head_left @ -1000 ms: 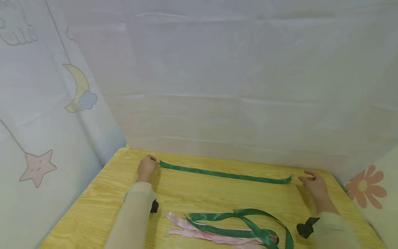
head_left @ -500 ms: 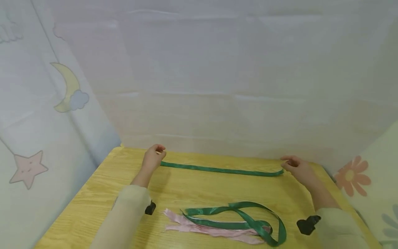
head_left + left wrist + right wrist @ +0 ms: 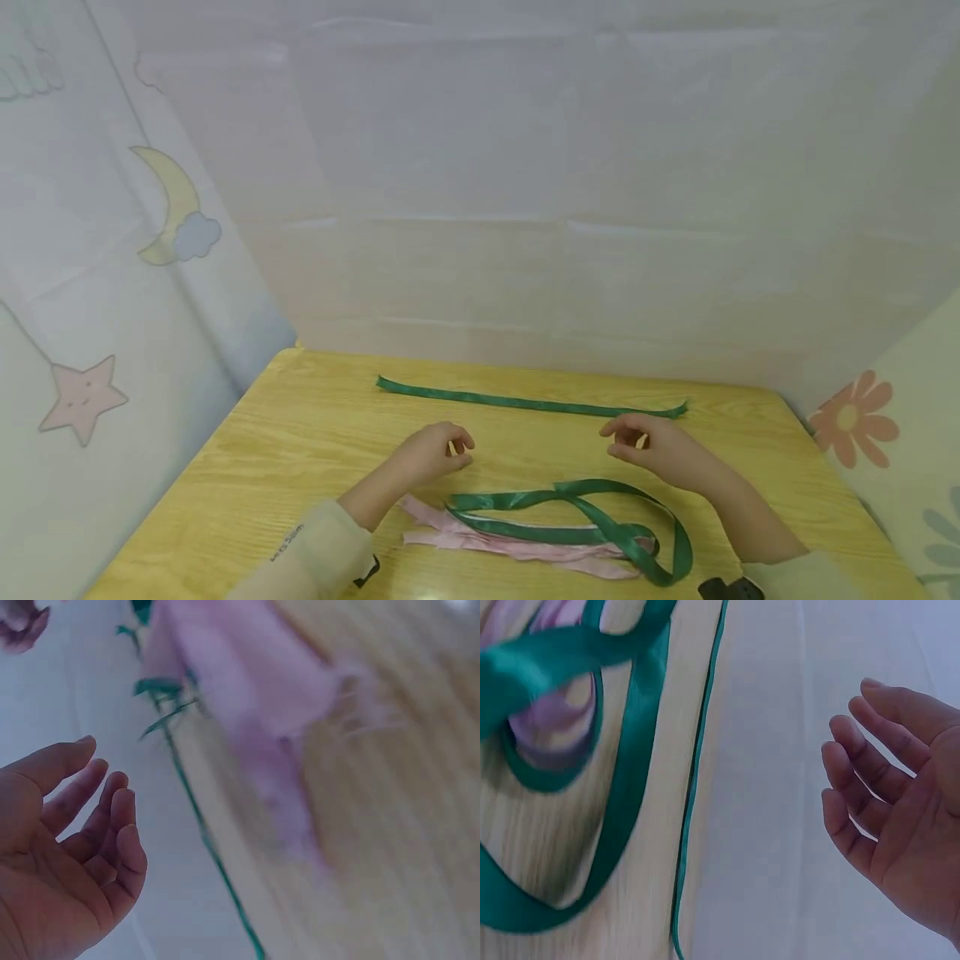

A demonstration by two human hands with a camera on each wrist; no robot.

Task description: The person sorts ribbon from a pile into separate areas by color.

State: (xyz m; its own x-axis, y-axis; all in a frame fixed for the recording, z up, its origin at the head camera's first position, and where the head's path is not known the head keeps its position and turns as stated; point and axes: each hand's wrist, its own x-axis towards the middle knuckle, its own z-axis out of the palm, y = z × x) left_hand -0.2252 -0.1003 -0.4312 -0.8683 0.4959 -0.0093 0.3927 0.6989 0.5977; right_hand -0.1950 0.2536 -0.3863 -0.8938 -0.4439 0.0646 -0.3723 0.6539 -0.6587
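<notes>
A green ribbon lies stretched almost straight across the back of the table, its right end curling up slightly. Nearer the front is a loose pile where looped green ribbons overlap pink ribbons with frayed ends. My left hand hovers above the pile's left end, fingers loosely bent and holding nothing. Over the table between the straight ribbon and the pile's right loop is my right hand, also with nothing in its relaxed fingers. Both wrist views show the palms bare, the left palm and the right palm.
The wooden table ends at the back against a pale hanging cloth. Printed cloth with a moon and star stands at the left, and one with a flower at the right. Black straps with cameras sit at the wrists.
Both hands have left the ends of the straight green ribbon and come inward and toward the front, over the pile. The straight ribbon stays lying at the back.
</notes>
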